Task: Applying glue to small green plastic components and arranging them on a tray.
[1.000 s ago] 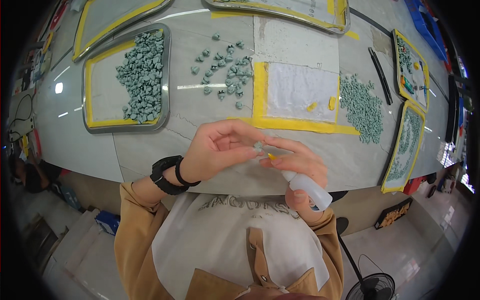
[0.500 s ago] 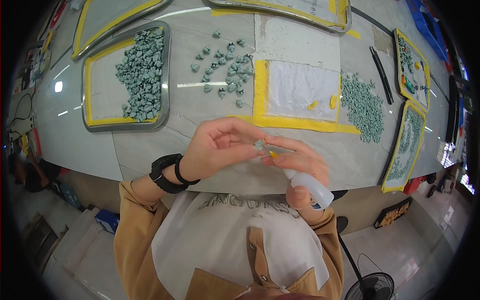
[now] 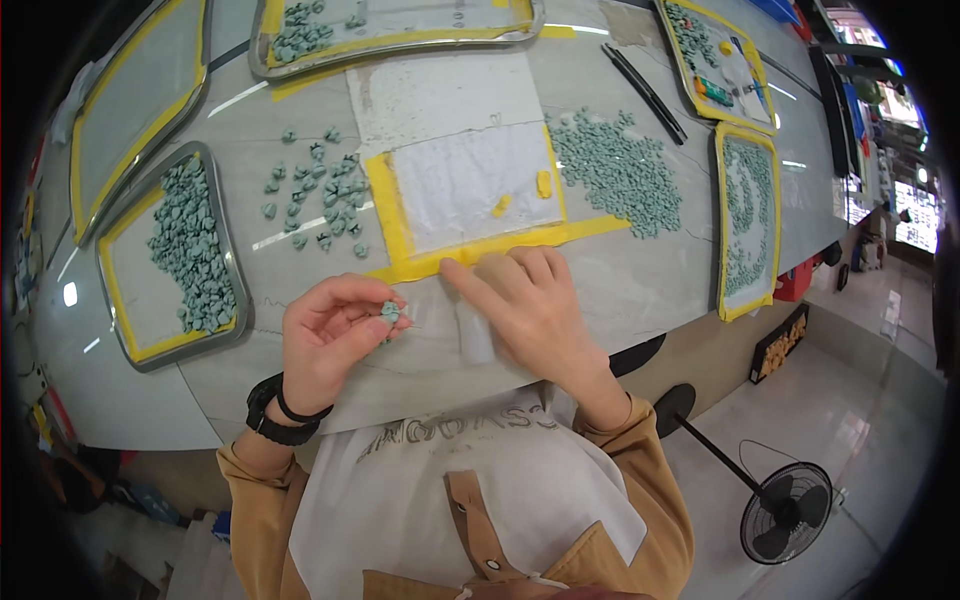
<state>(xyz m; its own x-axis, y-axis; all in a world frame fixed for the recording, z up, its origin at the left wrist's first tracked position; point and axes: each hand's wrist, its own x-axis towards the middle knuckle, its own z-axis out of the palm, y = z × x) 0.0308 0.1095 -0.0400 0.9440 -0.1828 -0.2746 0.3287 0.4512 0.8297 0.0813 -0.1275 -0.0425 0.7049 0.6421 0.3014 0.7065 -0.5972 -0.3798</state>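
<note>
- Our left hand (image 3: pixel 335 325) pinches a small, lumpy, pale-green piece (image 3: pixel 391 311) above the glossy grey marble-patterned table (image 3: pixel 420 368).
- Our right hand (image 3: pixel 530 312) partly covers a translucent white plastic bottle (image 3: pixel 476 340); we cannot tell whether it grips it.
- Beyond, we see a white rectangular sheet bordered with yellow tape (image 3: pixel 465 190).

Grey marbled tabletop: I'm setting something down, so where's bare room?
Bare: between the right hand and the nearer yellow-edged tray at right; smaller strip between the silver metal tray and left hand. Crowded: around the scattered grey-green pieces.
</note>
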